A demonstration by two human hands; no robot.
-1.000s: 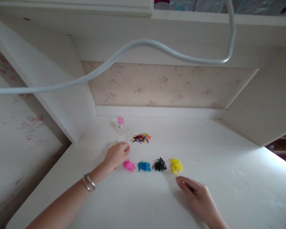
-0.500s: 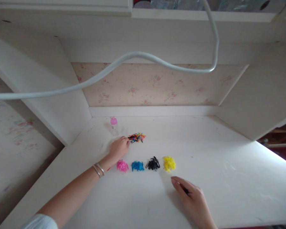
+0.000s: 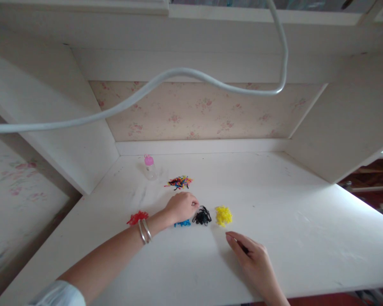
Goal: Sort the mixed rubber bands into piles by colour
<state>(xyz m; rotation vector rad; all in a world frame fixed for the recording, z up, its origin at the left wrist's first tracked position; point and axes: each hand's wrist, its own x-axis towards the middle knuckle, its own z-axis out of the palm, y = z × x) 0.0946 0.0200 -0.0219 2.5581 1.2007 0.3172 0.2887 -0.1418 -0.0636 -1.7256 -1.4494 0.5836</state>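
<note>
Across the white desk [image 3: 274, 182], black bands [image 3: 202, 216] are lying beside the curled left hand [image 3: 181, 206]; the right hand [image 3: 253, 256], near yellow bands [image 3: 224, 216], is pressing its fingertips together. I'm not seeing whether either is holding anything. The bands are seeming light, stretchy, best pinched by an outer loop.

No lettering, brand, number or sign can be read. The clear plastic bottle [image 3: 150, 169] with a rounded pink cap [image 3: 149, 160], at about eleven o'clock on the flat white tabletop [image 3: 306, 204], seems to bear a small faint mark, too tiny and blurred to make out.
</note>
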